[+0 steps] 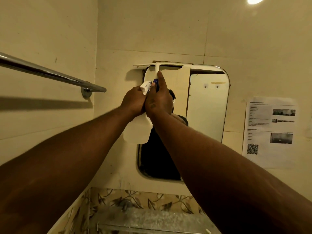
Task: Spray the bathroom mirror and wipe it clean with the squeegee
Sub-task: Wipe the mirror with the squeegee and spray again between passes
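The bathroom mirror [207, 105] with rounded corners hangs on the cream wall straight ahead. My left hand [133, 101] grips the neck of a white spray bottle [135, 132], whose body hangs below the hand in front of the mirror's left side. My right hand [158, 100] holds a white squeegee [157, 66] by its blue-and-white handle, index finger stretched up along the stem. The squeegee's blade lies level across the mirror's top left edge. Both hands touch each other. The mirror shows a dark reflection of a person behind my arms.
A chrome towel bar [50, 73] juts from the left wall. A printed paper notice [270, 130] is stuck to the wall right of the mirror. Below are leaf-patterned tiles [152, 200] and a sink with a tap [125, 206].
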Motion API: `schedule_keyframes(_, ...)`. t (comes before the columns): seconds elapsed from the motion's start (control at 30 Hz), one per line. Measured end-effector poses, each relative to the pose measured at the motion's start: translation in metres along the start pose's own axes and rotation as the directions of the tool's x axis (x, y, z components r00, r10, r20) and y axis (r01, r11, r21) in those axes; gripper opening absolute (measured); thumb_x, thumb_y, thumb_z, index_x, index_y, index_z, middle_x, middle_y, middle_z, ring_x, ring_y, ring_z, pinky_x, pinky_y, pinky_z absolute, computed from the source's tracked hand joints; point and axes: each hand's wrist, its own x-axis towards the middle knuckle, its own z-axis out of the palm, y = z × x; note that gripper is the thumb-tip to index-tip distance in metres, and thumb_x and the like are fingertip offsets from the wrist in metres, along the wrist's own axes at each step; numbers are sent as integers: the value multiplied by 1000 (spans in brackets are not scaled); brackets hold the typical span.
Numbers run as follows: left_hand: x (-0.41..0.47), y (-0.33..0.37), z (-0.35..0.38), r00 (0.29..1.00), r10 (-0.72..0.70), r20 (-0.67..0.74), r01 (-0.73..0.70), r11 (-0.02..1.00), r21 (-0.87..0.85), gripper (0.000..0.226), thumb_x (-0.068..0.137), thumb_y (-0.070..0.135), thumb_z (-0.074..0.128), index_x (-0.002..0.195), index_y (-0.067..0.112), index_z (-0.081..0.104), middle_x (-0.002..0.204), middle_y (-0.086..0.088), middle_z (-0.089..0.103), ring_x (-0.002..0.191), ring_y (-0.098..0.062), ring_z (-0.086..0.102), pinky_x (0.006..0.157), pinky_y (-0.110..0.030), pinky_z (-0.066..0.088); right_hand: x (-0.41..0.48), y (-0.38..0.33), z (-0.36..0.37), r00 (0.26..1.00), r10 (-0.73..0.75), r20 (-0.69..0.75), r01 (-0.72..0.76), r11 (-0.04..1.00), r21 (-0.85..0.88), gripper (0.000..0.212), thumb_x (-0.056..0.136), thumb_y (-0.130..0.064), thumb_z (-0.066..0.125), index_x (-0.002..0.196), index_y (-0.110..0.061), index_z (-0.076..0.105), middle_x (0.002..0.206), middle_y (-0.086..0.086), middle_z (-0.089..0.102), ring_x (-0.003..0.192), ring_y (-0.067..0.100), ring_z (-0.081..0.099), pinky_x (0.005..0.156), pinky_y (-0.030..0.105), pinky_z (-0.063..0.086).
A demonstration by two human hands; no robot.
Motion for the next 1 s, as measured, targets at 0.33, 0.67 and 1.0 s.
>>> schedule_keyframes(0.33, -35, -35, 11, 998, -50, 49, 52, 998, -28, 35, 99, 54, 49, 105, 23, 63, 104, -10, 71, 95, -34, 67, 86, -48, 57, -32, 41, 5, 1000, -8, 29, 8, 1000, 9, 50, 103, -48, 37, 148, -61, 19, 134, 9, 57, 110, 22, 59, 74, 34, 49)
schedule_keyframes(0.67, -85, -95, 26, 992, -70, 108, 66, 997, 46, 49, 95, 66, 42, 123, 32, 64, 85, 12, 66, 79, -12, 64, 60, -29, 47, -94, 90, 2, 996, 59, 72, -62, 997, 44, 49, 103, -50, 36, 148, -60, 20, 126, 2, 63, 78, -7, 48, 61, 17, 39)
schedule_keyframes(1.0, -140, -141, 35, 977, -159, 139, 151, 986, 65, 42, 98, 58, 47, 128, 33, 64, 76, 19, 64, 71, -5, 64, 54, -22, 43, -153, 134, 2, 991, 100, 88, -100, 995, -9, 48, 103, -52, 35, 146, -65, 17, 137, 1, 61, 116, 17, 62, 93, 35, 53)
